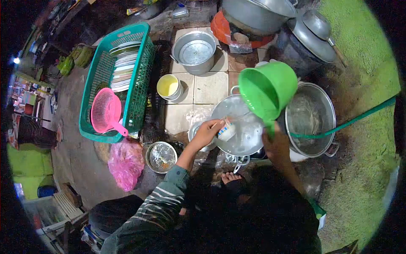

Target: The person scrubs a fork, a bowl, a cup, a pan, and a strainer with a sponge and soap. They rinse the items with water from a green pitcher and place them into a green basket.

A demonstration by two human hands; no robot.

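My left hand [205, 134] is closed on a small white cup [227, 131] with blue marks, held over a wide metal basin [218, 111]. In my right hand [275, 142] is the handle of a green plastic dipper [270, 86]. The dipper is tilted with its mouth toward the cup, and a thin stream of water seems to run from its rim. Cloudy liquid covers the basin's bottom. Partly hidden behind my left hand is a smaller metal bowl [195, 128].
A large metal pot [311, 114] with a green hose [363, 120] over it stands right. Beyond are a metal pail [203, 67] and a yellow-lined tub [170, 86]. Left sit a green basket [144, 80] of plates, a pink strainer [105, 110], a pink bag [126, 165] and a dirty bowl [161, 157].
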